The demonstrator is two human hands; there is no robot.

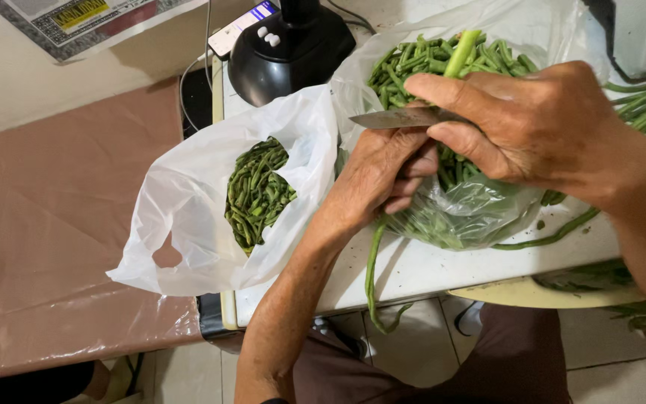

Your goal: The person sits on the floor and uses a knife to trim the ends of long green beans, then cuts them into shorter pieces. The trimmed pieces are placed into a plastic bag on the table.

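We see R hand [540, 131] closed on a knife [398, 118], blade pointing left, flat over L hand [383, 176]. L hand is curled around a bunch of long beans [461, 52]; bean tips stick up past R thumb, tails hang down off the table [443, 265] edge. Bean axis runs roughly vertical, blade crosses it. R hand is nearer the cut spot. 2 plastic bags: left bag [188, 217] w/ cut pieces, rear bag [472, 213] under the hands. Knife handle is hidden in R fist; grip on beans only partly visible.

Both forearms reach forward, left hand [379, 176] curled closed, right hand [540, 123] just above it, fingers [443, 90] clenched.
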